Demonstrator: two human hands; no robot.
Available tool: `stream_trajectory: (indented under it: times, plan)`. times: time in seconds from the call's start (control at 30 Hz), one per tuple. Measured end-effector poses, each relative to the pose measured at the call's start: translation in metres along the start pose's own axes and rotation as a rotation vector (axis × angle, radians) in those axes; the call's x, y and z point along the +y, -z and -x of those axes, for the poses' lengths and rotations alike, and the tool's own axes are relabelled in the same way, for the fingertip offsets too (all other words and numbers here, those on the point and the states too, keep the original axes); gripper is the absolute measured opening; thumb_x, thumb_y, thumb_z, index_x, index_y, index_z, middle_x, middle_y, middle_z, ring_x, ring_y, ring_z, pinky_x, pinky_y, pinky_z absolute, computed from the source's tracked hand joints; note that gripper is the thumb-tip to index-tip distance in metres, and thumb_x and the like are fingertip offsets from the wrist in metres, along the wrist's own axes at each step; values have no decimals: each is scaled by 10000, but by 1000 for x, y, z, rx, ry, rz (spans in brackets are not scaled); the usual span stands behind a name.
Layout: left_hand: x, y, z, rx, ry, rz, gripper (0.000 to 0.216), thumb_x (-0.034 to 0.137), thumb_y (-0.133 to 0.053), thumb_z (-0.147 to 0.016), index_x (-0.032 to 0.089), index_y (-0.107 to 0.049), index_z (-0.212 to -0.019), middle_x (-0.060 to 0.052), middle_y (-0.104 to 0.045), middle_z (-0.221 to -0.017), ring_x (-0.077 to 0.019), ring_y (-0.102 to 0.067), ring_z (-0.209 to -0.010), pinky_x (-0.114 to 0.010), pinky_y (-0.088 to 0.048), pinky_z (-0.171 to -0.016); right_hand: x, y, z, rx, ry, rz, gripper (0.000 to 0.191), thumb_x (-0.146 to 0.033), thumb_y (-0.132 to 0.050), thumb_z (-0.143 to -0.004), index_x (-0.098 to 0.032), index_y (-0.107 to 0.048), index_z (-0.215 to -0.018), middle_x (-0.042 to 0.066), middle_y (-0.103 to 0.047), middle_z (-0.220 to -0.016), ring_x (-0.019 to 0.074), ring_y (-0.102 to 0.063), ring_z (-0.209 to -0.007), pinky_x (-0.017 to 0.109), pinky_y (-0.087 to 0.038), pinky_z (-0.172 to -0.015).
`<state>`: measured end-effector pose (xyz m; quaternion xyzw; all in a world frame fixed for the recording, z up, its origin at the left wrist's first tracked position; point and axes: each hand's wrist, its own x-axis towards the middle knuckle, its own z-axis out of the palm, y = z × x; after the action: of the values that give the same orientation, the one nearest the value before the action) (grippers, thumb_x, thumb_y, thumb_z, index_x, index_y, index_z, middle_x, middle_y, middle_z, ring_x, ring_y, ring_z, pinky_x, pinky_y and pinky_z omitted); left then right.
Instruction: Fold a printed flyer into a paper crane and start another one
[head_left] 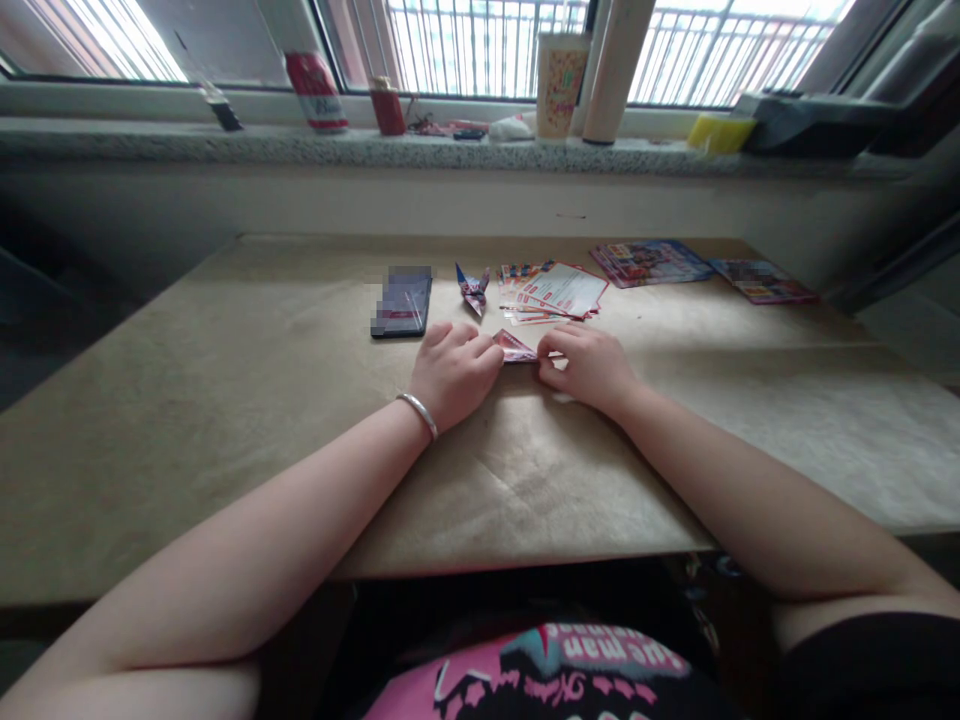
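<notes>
Between my two hands lies a small piece of folded paper (515,347), a reddish triangle flat on the table. My left hand (456,372) is closed at its left corner, with thumb and fingers pressed on the paper; a silver bangle circles that wrist. At the right corner, my right hand (583,362) pinches the paper between thumb and forefinger. Just beyond them stands a folded paper crane (472,290). A fanned stack of printed cards (559,290) lies to the right of the crane. My fingers cover both ends of the triangle.
A dark phone (405,303) lies left of the crane. Further right are colourful printed packs (651,262) and another pack (761,280). The windowsill (450,152) behind the table (225,400) holds a red can (315,92), a patterned cup (561,88) and a yellow object (720,134).
</notes>
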<state>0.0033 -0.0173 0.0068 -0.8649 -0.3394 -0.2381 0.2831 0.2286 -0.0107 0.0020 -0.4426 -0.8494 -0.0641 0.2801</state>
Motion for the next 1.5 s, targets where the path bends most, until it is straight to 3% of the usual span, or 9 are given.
stream_trajectory:
  times: [0.57, 0.7, 0.87, 1.0, 1.13, 1.5]
  plan:
    - [-11, 1, 3, -112, 85, 21, 276, 279, -467, -962, 189, -646, -771, -51, -705, -821, -218, -604, -800, -388, -348, -728, 32, 19, 8, -81, -156, 76, 58, -215, -586, -754, -231, -636, -778, 16, -709, -852, 188, -618, -766, 283, -389, -623]
    - [-11, -1, 4, -127, 84, 48, 272, 288, -458, -957, 187, -655, -798, -59, -703, -848, -217, -606, -792, -382, -376, -738, 30, 19, 8, -35, -204, -14, 80, -201, -580, -763, -231, -638, -809, 14, -708, -848, 174, -614, -737, 282, -421, -645]
    - [-10, 0, 3, -125, 71, 64, 217, 268, -486, -913, 192, -653, -796, -58, -694, -841, -216, -599, -782, -394, -399, -760, 14, 13, 6, 18, 2, -113, 117, -279, -575, -856, -227, -664, -912, 42, -715, -941, 201, -629, -902, 316, -468, -799]
    - [-9, -1, 4, -66, 106, 47, 146, 255, -533, -854, 208, -642, -769, -57, -693, -831, -256, -591, -865, -465, -394, -859, 6, 7, 4, 2, 104, -52, 158, -295, -543, -907, -231, -682, -866, 43, -718, -917, 208, -610, -911, 329, -461, -832]
    - [-8, -4, 3, -17, 134, 74, 106, 221, -551, -824, 217, -646, -777, -55, -697, -822, -275, -572, -907, -492, -376, -899, 1, 4, 3, -27, 92, -20, 155, -262, -551, -885, -229, -685, -814, 48, -709, -871, 211, -594, -879, 327, -456, -803]
    - [5, -3, -2, 9, 1, 162, 175, 237, -500, -892, 232, -656, -813, -8, -707, -813, -206, -582, -872, -427, -349, -934, -27, 3, 3, -6, 83, -23, 126, -235, -549, -883, -226, -658, -820, 29, -705, -860, 189, -595, -856, 294, -423, -718]
